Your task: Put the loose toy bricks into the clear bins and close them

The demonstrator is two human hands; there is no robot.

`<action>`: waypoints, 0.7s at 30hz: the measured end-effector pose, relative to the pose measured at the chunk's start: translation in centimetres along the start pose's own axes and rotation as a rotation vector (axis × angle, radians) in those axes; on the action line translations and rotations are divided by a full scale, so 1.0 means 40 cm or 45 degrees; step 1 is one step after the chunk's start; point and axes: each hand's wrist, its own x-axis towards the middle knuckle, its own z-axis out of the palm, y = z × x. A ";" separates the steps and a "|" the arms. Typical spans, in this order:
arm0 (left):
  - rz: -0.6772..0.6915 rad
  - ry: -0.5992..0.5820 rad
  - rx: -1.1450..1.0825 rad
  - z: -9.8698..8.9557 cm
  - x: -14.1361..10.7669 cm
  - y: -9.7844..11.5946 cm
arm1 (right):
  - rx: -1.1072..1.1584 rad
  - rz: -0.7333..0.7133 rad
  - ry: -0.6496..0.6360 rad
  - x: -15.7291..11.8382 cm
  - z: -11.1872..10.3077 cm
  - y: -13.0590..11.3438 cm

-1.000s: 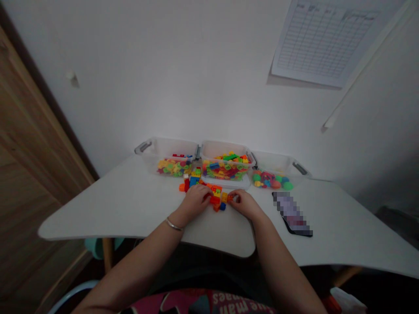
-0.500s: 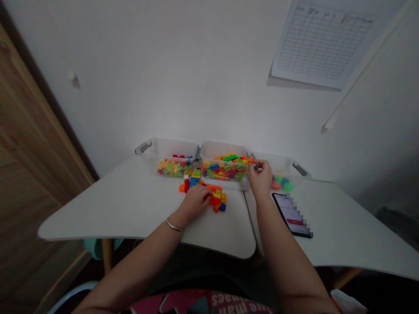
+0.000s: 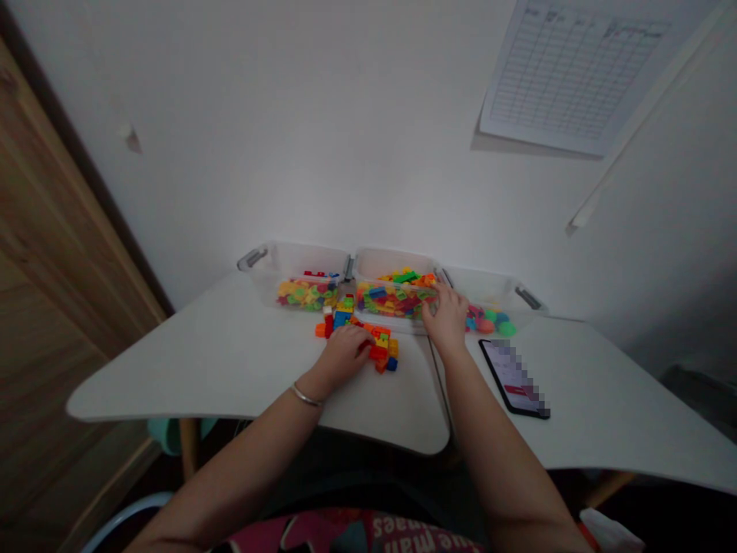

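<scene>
We log the pink printed shirt [image 3: 345,530] at the bottom of the view, just short of the near edge of a white round-cornered table [image 3: 230,376]. Toward the middle of the table, the left hand [image 3: 344,355], with a thin silver bangle [image 3: 306,395] at its wrist, curls down over the side of a loose heap of red, orange, yellow and blue plastic building bricks [image 3: 381,353]. Its fingers are bunched against the bricks, but we cannot tell whether they pinch one.

The right hand [image 3: 446,319] reaches toward the far edge, its fingers spread, not pressed together, over the right corner of a clear plastic bin of mixed bricks [image 3: 394,265]. We see nothing pinched there. To the right of that forearm, a black smartphone [image 3: 512,378] lies on the table with its lit screen partly pixelated.

Along the far edge, that bin stands between two others. A clear plastic bin of yellow and green pieces [image 3: 293,265] sits to its left, and a clear plastic bin of coloured balls [image 3: 477,284] sits to its right. Beyond them, a printed paper grid chart [image 3: 570,77] hangs on the white wall [image 3: 288,130].
</scene>
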 end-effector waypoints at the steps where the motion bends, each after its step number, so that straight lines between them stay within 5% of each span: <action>1: -0.004 -0.003 0.001 -0.001 0.000 0.001 | 0.015 0.003 0.017 -0.004 -0.001 -0.002; 9: 0.009 0.002 -0.003 -0.004 0.001 0.003 | 0.188 -0.001 0.103 -0.054 -0.011 -0.040; 18: -0.005 0.014 0.014 -0.001 -0.001 0.000 | 0.526 -0.138 -0.595 -0.147 0.040 -0.036; 21: -0.013 0.009 0.027 0.002 -0.001 -0.004 | 0.519 -0.147 -0.717 -0.155 0.043 -0.028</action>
